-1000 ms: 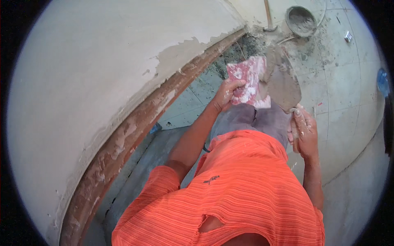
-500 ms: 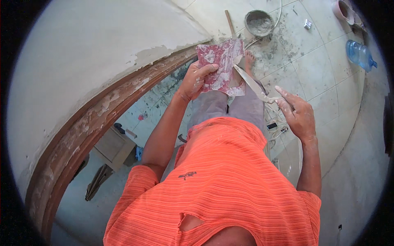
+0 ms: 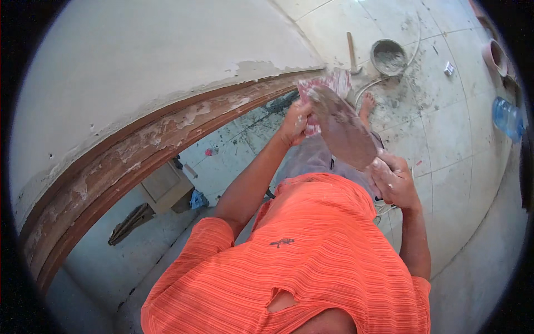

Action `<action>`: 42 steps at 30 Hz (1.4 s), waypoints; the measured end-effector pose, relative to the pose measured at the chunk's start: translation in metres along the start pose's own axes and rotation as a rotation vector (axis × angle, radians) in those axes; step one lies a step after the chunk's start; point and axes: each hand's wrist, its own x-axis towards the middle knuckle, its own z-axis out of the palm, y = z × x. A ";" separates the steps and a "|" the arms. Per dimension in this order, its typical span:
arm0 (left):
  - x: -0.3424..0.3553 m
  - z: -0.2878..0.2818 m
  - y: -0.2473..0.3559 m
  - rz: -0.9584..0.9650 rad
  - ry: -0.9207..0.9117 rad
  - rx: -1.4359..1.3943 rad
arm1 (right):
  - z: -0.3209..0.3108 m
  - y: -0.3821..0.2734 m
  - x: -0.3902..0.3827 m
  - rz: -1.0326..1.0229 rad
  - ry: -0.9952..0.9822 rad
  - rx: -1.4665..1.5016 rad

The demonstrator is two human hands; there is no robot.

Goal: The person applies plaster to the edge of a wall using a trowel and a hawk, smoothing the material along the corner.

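Observation:
My left hand (image 3: 295, 123) grips a red, flexible-looking sheet (image 3: 338, 83) by its left edge, and white paste is smeared over it. In my right hand (image 3: 395, 181) is a trowel (image 3: 347, 133), with the fingers closed around its handle end. The trowel's broad, leaf-shaped blade is turned flat and lies across the front of the sheet, hiding much of it. Its tip reaches close to my left fingers; whether blade and sheet touch I cannot tell. Pale paste marks both hands.
A wooden door frame (image 3: 139, 139) with patchy paste runs along the left, below a white wall (image 3: 150, 61). On the tiled floor ahead are a hammer (image 3: 351, 50) and a dark bucket (image 3: 374, 60) of grey mix. Farther right lie a small box (image 3: 448, 68) and a blue water bottle (image 3: 507, 118).
The trowel has turned from edge-on to flat and swung up over the sheet. My right hand has moved lower and slightly left; the view has shifted left, toward the frame.

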 end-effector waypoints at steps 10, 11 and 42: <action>-0.009 -0.051 -0.036 -0.007 -0.094 0.089 | 0.062 -0.040 0.101 -0.383 0.082 -0.559; -0.009 -0.054 -0.037 -0.057 -0.088 0.072 | 0.065 -0.040 0.105 -0.387 0.086 -0.580; 0.000 -0.059 -0.042 -0.207 -0.121 -0.035 | 0.066 -0.012 0.138 -0.382 0.361 -0.957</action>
